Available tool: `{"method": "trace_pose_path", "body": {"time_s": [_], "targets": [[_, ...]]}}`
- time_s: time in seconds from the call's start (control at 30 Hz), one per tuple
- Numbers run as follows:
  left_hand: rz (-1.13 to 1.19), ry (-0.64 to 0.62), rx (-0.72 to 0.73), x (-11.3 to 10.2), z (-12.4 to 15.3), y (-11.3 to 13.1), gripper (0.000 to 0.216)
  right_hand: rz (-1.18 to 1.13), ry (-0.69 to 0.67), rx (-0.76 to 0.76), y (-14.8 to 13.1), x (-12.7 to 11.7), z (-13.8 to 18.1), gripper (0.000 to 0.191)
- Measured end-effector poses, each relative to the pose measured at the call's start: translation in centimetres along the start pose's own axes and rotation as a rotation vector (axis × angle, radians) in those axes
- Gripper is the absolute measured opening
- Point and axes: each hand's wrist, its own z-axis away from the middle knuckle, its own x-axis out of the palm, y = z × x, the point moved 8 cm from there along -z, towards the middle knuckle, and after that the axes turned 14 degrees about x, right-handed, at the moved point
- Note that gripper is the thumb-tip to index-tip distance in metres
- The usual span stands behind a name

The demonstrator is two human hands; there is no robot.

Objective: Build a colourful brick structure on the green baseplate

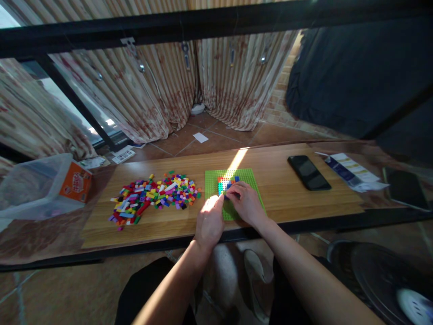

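Note:
A green baseplate (248, 178) lies on the wooden table (277, 194), with a small patch of coloured bricks (226, 182) built on it near its far left part. My right hand (245, 203) rests on the plate, its fingers pinched together at the near edge of that patch; what they press is too small to name. My left hand (209, 223) sits just left of it at the plate's near left corner, fingers curled down toward the same spot. A heap of loose coloured bricks (155, 194) lies to the left of the plate.
A black phone (308, 172) lies right of the plate, with printed paper strips (352, 170) and a dark tablet (406, 187) further right. A clear plastic box with an orange label (47, 185) stands at the left end. Black frame bars cross overhead. A fan (389, 280) stands on the floor.

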Motion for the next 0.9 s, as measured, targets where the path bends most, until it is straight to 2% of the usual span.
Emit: {"method": "trace_pose_path", "body": {"time_s": [0.43,0.57,0.67,0.8,0.9], "targets": [[-0.177,-0.16,-0.041,0.4,-0.5,0.5,0.037,-0.007,0.046,0.067,0.2,0.2,-0.4,0.021],[-0.103,-0.053,-0.025,0.4,-0.1,0.2,0.039,-0.022,0.029,0.061,0.4,0.3,-0.3,0.018],[-0.003,0.057,-0.037,0.3,0.2,-0.3,0.042,-0.086,0.062,0.074,1.3,-0.6,-0.8,0.013],[0.123,0.139,-0.122,0.0,0.3,-1.1,0.045,-0.056,0.143,0.014,2.3,-1.9,-1.8,0.027],[0.15,0.144,-0.174,0.1,0.1,-1.5,0.045,0.017,0.083,-0.01,2.8,-1.3,-2.5,0.037]]}}
